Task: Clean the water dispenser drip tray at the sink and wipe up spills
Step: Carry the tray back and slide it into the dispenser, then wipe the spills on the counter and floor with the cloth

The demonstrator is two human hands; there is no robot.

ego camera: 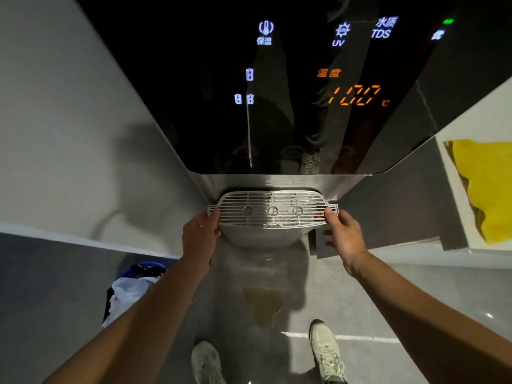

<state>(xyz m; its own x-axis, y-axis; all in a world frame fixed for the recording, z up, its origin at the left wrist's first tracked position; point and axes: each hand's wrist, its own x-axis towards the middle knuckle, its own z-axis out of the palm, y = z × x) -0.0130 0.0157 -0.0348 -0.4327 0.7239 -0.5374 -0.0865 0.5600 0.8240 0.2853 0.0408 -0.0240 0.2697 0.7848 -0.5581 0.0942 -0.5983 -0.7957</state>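
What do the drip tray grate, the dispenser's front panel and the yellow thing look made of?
Grate: probably metal, silvery with glints on thin bars; silver plastic possible. Front panel: glossy black glass or acrylic, showing mirror-like reflections. Yellow thing: soft cloth, crumpled in folds.

The black panel [277,92] overhangs the drip tray [273,209], with a wall [69,120] left and a counter [484,106] right, leaving open room in front above the floor [230,314].

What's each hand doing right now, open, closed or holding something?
Left hand: grips the left end of the slotted silver metal drip tray grille.
Right hand: grips the grille's right end, thumb on top.
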